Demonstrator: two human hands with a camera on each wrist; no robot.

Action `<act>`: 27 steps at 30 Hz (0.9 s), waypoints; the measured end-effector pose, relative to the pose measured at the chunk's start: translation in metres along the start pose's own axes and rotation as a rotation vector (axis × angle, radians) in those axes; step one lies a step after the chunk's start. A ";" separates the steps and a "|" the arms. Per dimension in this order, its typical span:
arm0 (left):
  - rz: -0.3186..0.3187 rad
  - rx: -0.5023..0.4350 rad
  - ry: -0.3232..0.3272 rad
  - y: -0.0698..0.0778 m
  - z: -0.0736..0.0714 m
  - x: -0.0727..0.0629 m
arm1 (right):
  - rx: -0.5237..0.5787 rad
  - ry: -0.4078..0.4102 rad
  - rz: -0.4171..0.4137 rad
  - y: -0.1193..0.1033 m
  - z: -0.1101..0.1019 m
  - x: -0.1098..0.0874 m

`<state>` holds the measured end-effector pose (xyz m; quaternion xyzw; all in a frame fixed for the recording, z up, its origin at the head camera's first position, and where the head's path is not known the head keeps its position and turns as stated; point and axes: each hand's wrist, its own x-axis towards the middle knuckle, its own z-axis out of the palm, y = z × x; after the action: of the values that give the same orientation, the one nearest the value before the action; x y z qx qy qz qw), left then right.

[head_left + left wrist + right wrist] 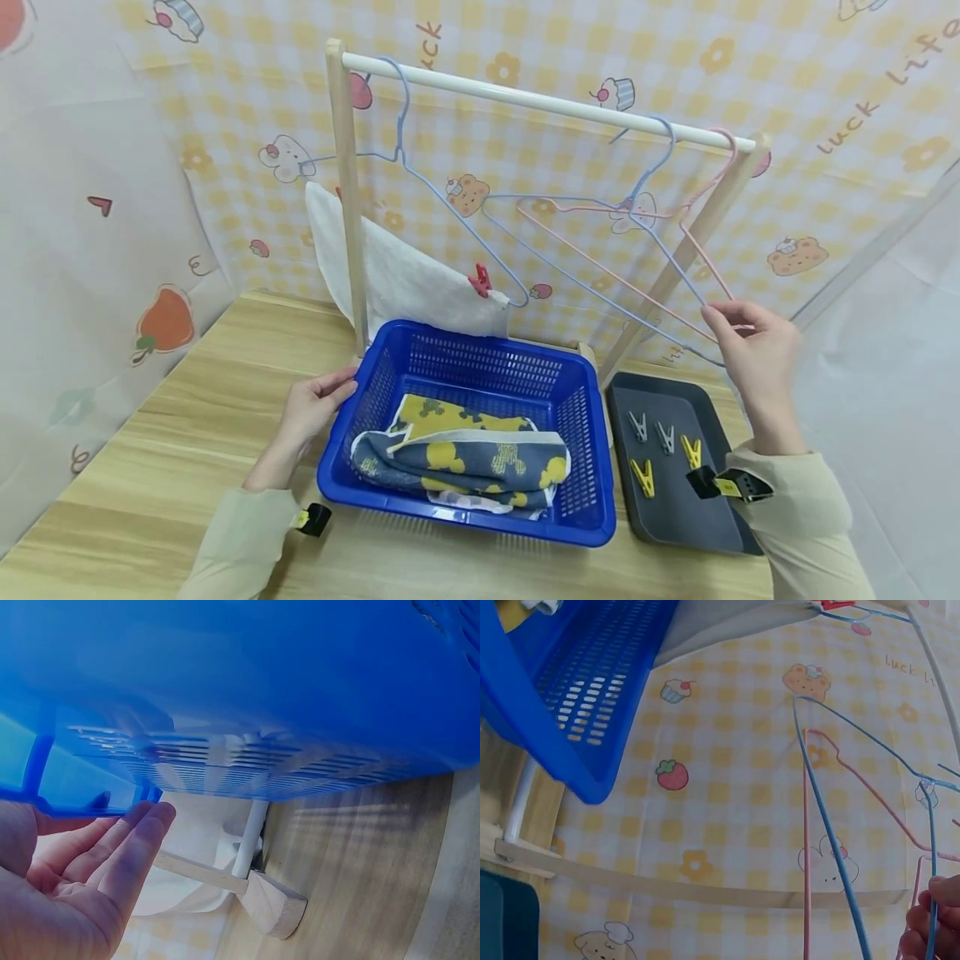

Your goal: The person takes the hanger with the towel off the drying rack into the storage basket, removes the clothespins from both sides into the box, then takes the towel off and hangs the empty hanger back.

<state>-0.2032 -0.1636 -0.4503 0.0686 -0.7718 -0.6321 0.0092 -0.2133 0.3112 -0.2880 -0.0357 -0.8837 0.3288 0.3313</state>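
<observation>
At the left rim of a blue plastic basket (pixel 457 517), my left hand (pixel 318 408) touches the edge with its fingertips. In the left wrist view its fingers (pixel 127 847) reach out nearly straight along the rim. A folded grey and yellow patterned cloth (pixel 480 462) lies in the basket. My right hand (pixel 761 358) pinches the right arm of a blue wire hanger (pixel 600 293), which hooks over the white rod. Behind it hangs a pink hanger (pixel 615 271), its right side passing close to the same hand.
The wooden rack's white rod (pixel 525 92) spans the back. Another blue hanger (pixel 457 212) hangs at its left, with a white cloth (pixel 420 283) held by a red clip (pixel 480 281). A dark grey tray (pixel 690 525) at the right holds several grey and yellow clips.
</observation>
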 end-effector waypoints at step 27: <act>0.013 -0.015 0.031 -0.004 0.002 0.000 | 0.219 -0.444 -0.400 -0.169 0.147 0.002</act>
<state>-0.2032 -0.1623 -0.4544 0.0735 -0.7673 -0.6365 0.0257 -0.2784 0.0978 -0.2680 0.2472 -0.8832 0.3503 0.1902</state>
